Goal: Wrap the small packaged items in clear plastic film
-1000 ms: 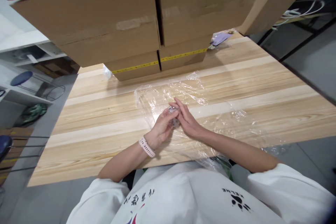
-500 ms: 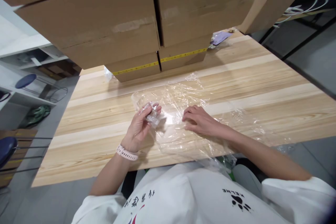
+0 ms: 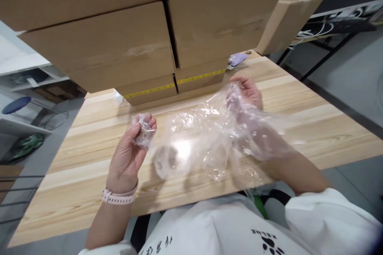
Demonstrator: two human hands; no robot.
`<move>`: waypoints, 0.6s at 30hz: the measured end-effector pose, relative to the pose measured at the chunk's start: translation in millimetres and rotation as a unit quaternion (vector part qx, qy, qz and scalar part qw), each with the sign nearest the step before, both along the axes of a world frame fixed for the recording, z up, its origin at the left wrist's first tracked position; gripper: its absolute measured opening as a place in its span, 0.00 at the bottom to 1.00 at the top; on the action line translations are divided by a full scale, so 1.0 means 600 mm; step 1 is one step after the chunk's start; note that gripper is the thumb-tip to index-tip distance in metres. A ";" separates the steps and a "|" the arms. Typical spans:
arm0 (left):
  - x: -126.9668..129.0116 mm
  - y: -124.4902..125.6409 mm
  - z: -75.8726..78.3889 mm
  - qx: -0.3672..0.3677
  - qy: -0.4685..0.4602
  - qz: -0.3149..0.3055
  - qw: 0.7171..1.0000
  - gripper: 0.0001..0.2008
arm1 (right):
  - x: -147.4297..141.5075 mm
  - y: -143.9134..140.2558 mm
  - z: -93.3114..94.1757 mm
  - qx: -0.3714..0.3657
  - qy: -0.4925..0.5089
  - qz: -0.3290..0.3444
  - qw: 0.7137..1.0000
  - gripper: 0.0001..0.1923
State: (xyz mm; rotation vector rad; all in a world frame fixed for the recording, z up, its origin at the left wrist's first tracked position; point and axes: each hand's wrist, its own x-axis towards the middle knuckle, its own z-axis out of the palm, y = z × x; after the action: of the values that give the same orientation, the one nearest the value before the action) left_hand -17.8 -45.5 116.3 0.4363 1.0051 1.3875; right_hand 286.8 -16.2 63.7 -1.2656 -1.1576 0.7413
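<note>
Above the near left part of the desk point(image 3: 89, 191), the left hand point(image 3: 128, 151) has its fingers curled in a narrow grip around a small crumpled wad of clear film point(image 3: 143, 132), pinched between thumb and fingertips and held clear of the wood. Half a second ago this hand sat lower and closer to the middle; now it is raised and further to the left, with the wad still in it. A pale pink watch strap point(image 3: 118, 198) circles the wrist.

To the right, the right hand point(image 3: 249, 91) is lifted well off the desk, fingers closed on the upper edge of the large clear plastic sheet point(image 3: 209, 143). Earlier that hand lay flat on the sheet, which was spread on the wood; now the sheet hangs up in loose, bunched folds, draping over the right forearm and trailing toward the left hand. Whether its lower edge still touches the desk cannot be told.

Behind the hands, stacked cardboard boxes point(image 3: 119, 48) stand on the far part of the desk, the lowest ones crossed by a yellow tape line. A small purple packet point(image 3: 237, 59) lies beside the boxes, just beyond the right hand. White sleeves and a printed white shirt fill the bottom edge.
</note>
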 end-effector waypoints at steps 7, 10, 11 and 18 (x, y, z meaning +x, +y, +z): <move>0.047 -0.004 -0.048 -0.023 0.018 -0.145 0.989 0.13 | 0.055 0.031 -0.142 -0.024 -0.316 0.094 0.944 0.17; 0.086 -0.005 -0.065 -0.010 0.015 -0.228 0.973 0.17 | 0.089 0.006 -0.122 -0.004 -0.329 0.094 0.940 0.19; 0.103 -0.005 -0.071 -0.005 0.013 -0.257 0.966 0.19 | 0.094 -0.006 -0.109 0.005 -0.310 0.093 0.946 0.19; 0.228 0.019 -0.169 -0.084 0.013 -0.364 0.928 0.20 | 0.037 -0.125 -0.089 -0.067 -0.199 0.160 0.965 0.26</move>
State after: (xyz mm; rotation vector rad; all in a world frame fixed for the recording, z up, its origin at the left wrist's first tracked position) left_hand 118.8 -33.9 15.2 0.6209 0.8461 0.6236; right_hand 308.9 -91.3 10.6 -1.3977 -1.6911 0.8340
